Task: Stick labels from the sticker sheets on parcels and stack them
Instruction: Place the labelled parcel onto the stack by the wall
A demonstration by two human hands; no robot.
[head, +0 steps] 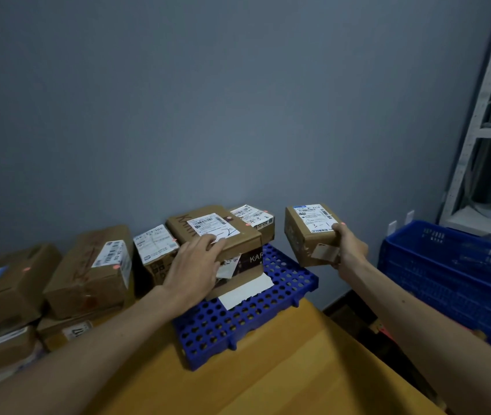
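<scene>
Dim room, plain grey-blue wall across the back. Yellow wooden surface fills the lower middle, its right edge running diagonally. A blue perforated pallet sits at the surface's far end. On the pallet is a white sheet, partly under a two-box stack. The lower box has a dark printed side. The top parcel is brown card with a white barcode label and pen marks. The left hand lies over the top parcel's near-left corner, fingers straight and spread a little, fingertips on the label edge. The right hand holds a small parcel in the air to the right of the stack and clear of it, thumb on top at the label edge, the other fingers hidden behind the box. The small parcel is tilted, with a label on top and a scrap of tape on its near side. Another labelled box sits behind the stack at the pallet's far end. Left of the pallet is a white-labelled carton, then a larger brown carton with a barcode label. More cartons are piled at the left edge, blurred. A blue slatted crate stands on the right, beyond the surface. Above it is pale metal shelving against the wall; its contents are too dark to tell.
</scene>
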